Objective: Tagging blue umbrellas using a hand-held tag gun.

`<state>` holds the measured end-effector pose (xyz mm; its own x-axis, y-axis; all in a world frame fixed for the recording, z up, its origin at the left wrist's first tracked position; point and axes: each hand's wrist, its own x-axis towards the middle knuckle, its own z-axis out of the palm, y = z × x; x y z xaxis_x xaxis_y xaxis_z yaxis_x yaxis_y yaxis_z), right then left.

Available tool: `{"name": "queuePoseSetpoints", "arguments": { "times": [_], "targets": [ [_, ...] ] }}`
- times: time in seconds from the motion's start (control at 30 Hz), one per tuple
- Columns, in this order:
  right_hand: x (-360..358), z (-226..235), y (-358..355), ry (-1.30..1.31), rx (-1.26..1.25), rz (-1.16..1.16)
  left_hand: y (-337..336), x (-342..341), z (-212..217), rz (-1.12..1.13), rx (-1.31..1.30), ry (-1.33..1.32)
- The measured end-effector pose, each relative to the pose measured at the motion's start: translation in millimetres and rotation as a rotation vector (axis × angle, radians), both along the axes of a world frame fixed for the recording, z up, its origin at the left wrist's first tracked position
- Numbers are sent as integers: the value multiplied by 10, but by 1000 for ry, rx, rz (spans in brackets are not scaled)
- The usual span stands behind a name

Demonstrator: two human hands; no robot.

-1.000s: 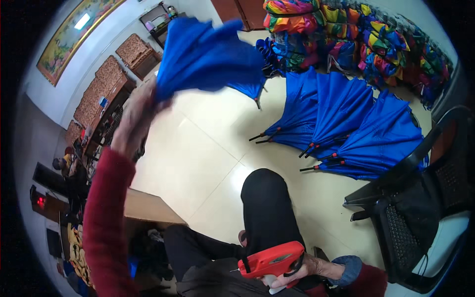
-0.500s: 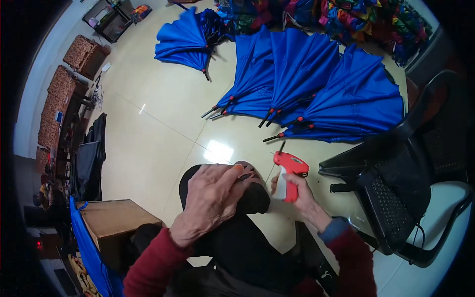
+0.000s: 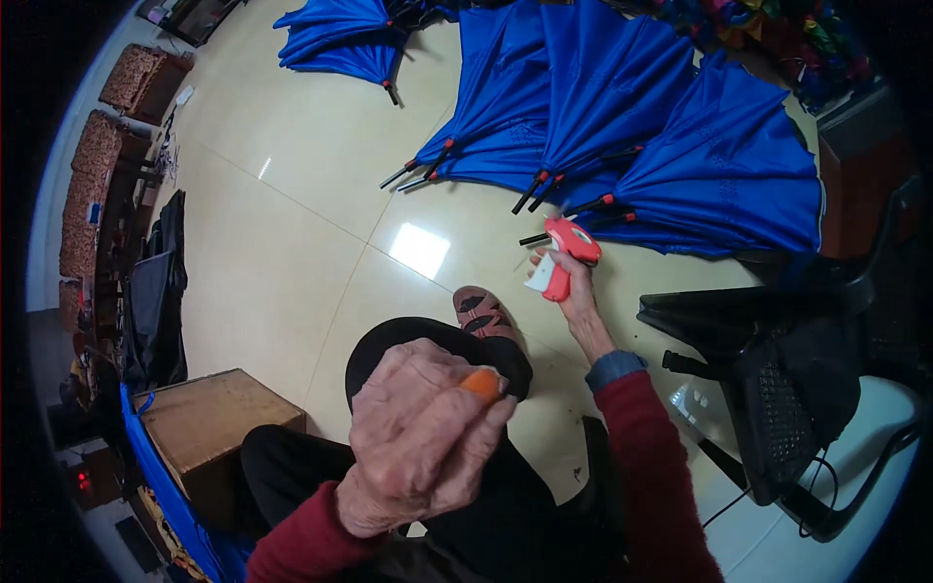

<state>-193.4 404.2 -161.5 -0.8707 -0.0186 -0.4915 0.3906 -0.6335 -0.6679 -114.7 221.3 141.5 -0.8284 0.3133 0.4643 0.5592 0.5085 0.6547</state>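
My right hand [image 3: 579,291] is wrapped round the handle of a red and white tagging gun [image 3: 571,245], held out over the floor just short of the blue umbrellas. My left hand [image 3: 418,423] is raised above my lap, its fingers curled and pressed together. An orange cover or band [image 3: 480,385] shows at the tip of one of its digits. Whatever those fingers may hold is hidden by the hand itself. Beyond the gun lie several folded blue umbrellas [image 3: 612,97], side by side, their black shaft ends with red collars turned toward me.
Another blue umbrella bundle [image 3: 340,39] lies farther left. A black chair [image 3: 777,398] stands to my right. At my left is a cardboard box [image 3: 219,418] beside blue cloth [image 3: 160,466]. Multicoloured fabric [image 3: 777,39] is heaped at the back right. My sandalled foot [image 3: 481,313] rests on the tiles.
My right hand has carried the tagging gun forward, toward the umbrellas. My left hand has come back from the knee and up toward me. The view has tilted lower.
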Motion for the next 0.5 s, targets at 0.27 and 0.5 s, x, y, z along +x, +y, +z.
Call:
{"name": "queuePoseSetpoints", "arguments": {
  "times": [0.27,0.5],
  "targets": [
    [-794,-352,-632,109,-20,-40,-23,-97,14,-43,39,-83],
    [-788,493,-433,186,5,-84,-151,-91,46,19,16,-43]
  ]
}}
